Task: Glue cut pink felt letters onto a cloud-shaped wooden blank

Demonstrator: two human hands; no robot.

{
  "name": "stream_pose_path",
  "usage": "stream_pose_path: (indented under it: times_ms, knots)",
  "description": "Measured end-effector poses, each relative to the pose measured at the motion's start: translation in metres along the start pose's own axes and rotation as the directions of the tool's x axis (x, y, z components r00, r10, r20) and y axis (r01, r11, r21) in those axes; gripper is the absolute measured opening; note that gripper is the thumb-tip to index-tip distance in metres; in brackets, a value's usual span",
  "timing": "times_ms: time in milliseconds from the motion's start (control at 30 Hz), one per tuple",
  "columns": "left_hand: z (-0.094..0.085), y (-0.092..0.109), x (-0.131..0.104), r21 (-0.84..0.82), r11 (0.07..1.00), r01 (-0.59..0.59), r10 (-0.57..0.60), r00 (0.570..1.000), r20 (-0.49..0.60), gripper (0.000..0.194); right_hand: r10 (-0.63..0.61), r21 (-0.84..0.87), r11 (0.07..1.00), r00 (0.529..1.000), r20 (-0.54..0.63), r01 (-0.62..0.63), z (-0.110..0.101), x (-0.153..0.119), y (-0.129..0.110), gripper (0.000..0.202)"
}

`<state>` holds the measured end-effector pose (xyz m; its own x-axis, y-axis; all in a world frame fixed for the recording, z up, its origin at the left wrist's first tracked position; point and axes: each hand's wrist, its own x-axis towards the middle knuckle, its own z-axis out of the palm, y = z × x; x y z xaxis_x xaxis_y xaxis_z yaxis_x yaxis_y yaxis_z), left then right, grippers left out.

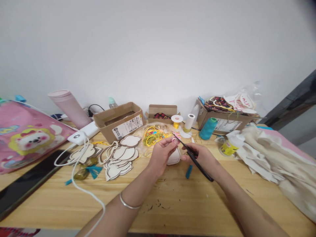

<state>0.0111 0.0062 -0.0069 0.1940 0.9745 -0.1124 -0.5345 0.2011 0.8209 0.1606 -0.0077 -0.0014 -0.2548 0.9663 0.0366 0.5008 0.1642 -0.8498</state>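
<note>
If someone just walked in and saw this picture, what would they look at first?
Probably the big pink bag with a cartoon animal face, at the far left of the table. Next, perhaps the middle, where the right hand holds a long black tool by a small pink-and-white piece in the left hand.

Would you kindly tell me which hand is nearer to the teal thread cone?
Right. The right hand is on the near side of the teal thread cone, slightly left; the left hand is farther off to its left.
</note>
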Motion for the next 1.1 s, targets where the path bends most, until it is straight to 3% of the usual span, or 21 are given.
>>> stream_pose_path:
  times_ms: [133,367,1100]
  knots:
    - [0.001,0.0,-0.002,0.04,0.999,0.001,-0.003,0.999,0.053,0.016,0.0,0.178,0.984,0.998,0.057,-0.01,-0.001,-0.001,-0.006,0.045]
    - [0.001,0.0,-0.004,0.09,0.996,-0.025,0.021,0.998,0.051,0.012,-0.023,0.297,0.955,0.988,0.154,-0.024,-0.005,-0.005,-0.011,0.061]
    - [0.004,0.002,-0.005,-0.052,0.999,0.006,-0.004,0.999,0.041,0.01,-0.042,0.441,0.898,0.996,0.077,0.004,0.008,-0.006,-0.007,0.057]
